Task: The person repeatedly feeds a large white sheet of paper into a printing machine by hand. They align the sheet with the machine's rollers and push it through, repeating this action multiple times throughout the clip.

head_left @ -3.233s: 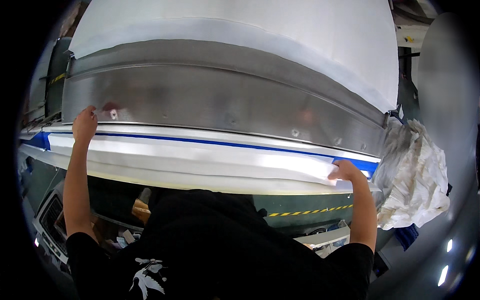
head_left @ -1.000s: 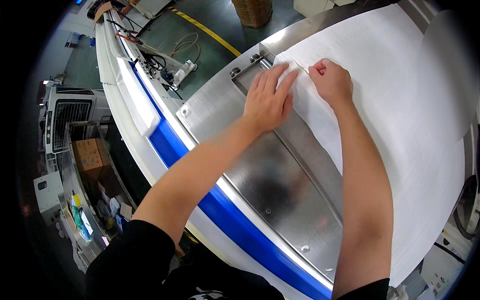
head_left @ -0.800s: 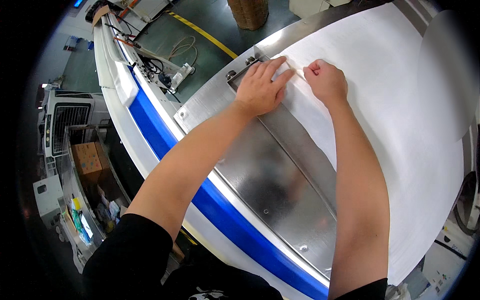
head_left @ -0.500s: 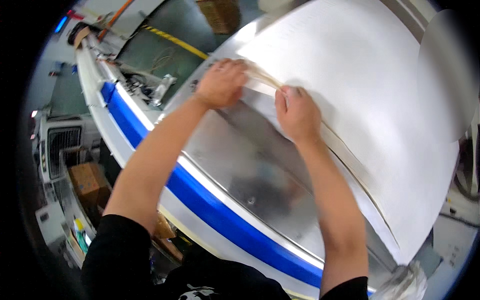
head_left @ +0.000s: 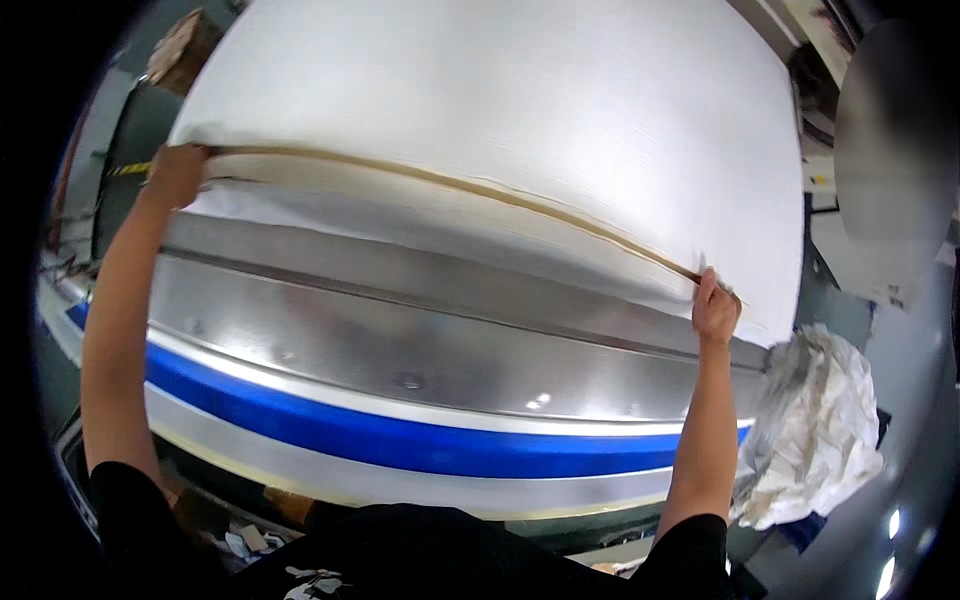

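A broad white sheet (head_left: 480, 80) covers the far part of a metal surface. Along its near side runs a long, thin tan strip (head_left: 450, 183), with a cream band of material hanging below it. My left hand (head_left: 180, 175) grips the strip's left end, its fingers curled and partly blurred. At the right end, my right hand (head_left: 717, 310) is closed round the same strip, thumb uppermost. The strip stretches between both hands, bowing slightly. Whether it is a stiff rod or a folded edge, I cannot tell.
Nearer me lies a shiny metal ledge (head_left: 400, 345), edged by a blue band (head_left: 430, 450). A crumpled whitish plastic bundle (head_left: 825, 430) hangs at the right corner. A brown cardboard box (head_left: 183, 50) stands at the far left.
My hands have gone from close together at the sheet's left part to wide apart, one at each end of the strip. The view has turned and shifted right.
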Demonstrator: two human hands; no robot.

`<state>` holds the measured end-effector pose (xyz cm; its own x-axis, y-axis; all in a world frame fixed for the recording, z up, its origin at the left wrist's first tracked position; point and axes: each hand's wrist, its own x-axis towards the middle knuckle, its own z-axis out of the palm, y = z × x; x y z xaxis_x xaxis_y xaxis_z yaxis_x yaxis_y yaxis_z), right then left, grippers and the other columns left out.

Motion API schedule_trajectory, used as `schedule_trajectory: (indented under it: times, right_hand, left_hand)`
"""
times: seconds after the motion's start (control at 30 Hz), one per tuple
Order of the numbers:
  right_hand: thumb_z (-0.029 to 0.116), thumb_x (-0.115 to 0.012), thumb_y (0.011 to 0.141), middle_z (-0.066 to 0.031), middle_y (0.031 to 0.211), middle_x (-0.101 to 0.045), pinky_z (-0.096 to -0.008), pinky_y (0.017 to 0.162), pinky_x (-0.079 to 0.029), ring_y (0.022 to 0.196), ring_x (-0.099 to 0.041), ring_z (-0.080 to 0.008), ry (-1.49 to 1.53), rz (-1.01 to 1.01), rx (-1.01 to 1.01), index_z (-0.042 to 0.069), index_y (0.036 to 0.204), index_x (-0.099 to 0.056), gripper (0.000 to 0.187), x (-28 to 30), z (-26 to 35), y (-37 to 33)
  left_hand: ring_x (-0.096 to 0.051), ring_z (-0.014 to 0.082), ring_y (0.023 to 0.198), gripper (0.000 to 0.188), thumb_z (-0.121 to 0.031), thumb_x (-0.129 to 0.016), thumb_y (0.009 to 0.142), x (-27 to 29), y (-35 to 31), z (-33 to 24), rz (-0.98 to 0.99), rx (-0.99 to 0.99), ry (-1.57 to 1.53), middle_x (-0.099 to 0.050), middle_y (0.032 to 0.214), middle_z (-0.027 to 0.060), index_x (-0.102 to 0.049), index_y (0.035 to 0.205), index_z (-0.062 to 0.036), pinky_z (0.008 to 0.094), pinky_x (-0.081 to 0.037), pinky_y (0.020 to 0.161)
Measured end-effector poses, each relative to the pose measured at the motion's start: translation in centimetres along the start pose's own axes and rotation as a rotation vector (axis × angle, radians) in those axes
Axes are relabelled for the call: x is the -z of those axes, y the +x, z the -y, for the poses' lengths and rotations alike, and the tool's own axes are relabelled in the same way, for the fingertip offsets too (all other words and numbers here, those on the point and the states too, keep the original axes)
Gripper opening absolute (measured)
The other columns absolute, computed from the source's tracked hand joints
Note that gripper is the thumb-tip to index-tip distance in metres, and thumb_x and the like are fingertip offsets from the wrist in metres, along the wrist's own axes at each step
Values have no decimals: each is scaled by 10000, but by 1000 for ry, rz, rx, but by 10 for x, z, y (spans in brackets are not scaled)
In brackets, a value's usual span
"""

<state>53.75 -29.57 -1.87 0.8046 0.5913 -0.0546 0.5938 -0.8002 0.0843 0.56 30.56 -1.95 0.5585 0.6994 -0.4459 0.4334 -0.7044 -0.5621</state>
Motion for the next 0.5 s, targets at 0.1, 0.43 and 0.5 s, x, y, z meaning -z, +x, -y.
schedule_trajectory:
  times: [0.1,0.43,0.5]
  right_hand:
    - [469,-179,977,-183,876,-675,-442,1046,-307,941,-617,-332,-168,3,-41,33,871,-706,692,-8,-71,14]
    - [378,-362,941,-186,1131,-619,-406,969,-421,1105,-563,-320,-328,501,-276,127,1194,-595,425,0,-293,50]
    - [307,-447,910,-162,1185,-598,-386,928,-459,1118,-558,-310,-215,571,-265,132,1218,-571,375,1,-310,45]
  left_hand:
    - [-611,295,973,262,-4,-587,780,-39,16,10,-171,82,-93,-637,995,137,-639,1029,-64,405,-479,847]
    - [-607,339,926,152,-25,-477,882,-145,62,86,-132,164,105,-628,965,183,-603,964,-2,413,-486,830]
    - [-604,341,934,167,-28,-464,887,-155,60,92,-211,148,50,-626,978,185,-593,990,-9,423,-482,825]
